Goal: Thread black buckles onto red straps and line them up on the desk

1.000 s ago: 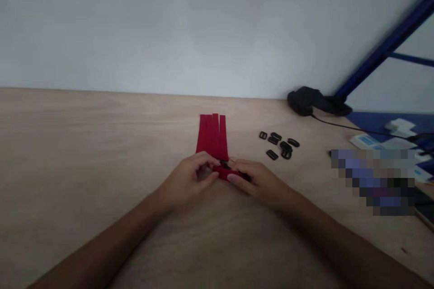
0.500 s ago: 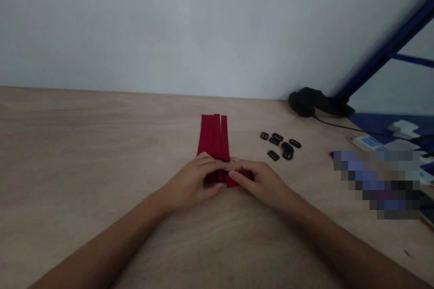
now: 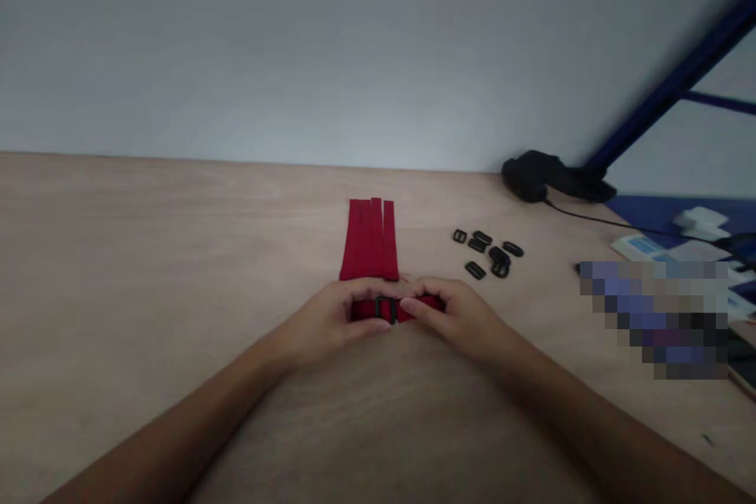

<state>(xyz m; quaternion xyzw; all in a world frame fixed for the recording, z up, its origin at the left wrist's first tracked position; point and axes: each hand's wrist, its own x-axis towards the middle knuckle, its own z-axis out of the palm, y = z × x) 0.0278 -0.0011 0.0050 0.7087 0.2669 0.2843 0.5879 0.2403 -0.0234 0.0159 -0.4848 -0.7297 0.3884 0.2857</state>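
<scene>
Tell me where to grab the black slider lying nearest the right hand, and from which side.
Pinch the black plastic slider across its long edges, coming down from above: it lies flat on the wooden table, a little apart from the other sliders, so both edges look reachable.

Left hand (image 3: 327,315) and right hand (image 3: 454,313) partly hide the red webbing strips (image 3: 369,240); a pixelated patch (image 3: 653,319) masks the bench (image 3: 177,252) at right.

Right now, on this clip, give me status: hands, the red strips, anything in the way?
Left hand and right hand gripping red webbing strips either side of a black plastic slider. Loose black buckles lying off to the right, not between the hands.
</scene>
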